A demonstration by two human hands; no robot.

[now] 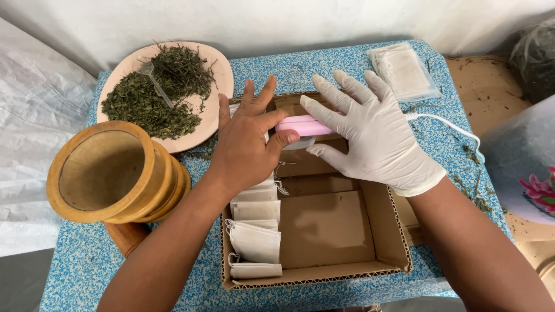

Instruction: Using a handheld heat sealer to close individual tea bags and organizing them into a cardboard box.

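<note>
— Hands over shallow cardboard box (324, 231) on blue speckled table (347, 63), seen from head camera. Anything gripped?

— Left hand (245, 141), bare, spread flat, fingers splayed; thumb tip touching near end of pink sealer (303, 125), nothing clasped. Right hand (376, 136), in white glove, likewise opened wide, pressing down on sealer's right part; cable (448, 122) trailing off right.

— Location of sealer?

— Across far edge of box, between both hands, something pale pinched beneath; contents under palms hidden.

— Progress?

— Row of filled tea bags (255, 231) stacked along left wall of box, so several apparently done. Most of box floor bare. Plenty of dried leaves (159, 92) left on pink plate (222, 72) far left, plus packet of blank bags (403, 70) far right; judged well short of finished.

— Elsewhere?

— Wooden mortar (110, 173) near left, lying tilted beside plate.
</note>
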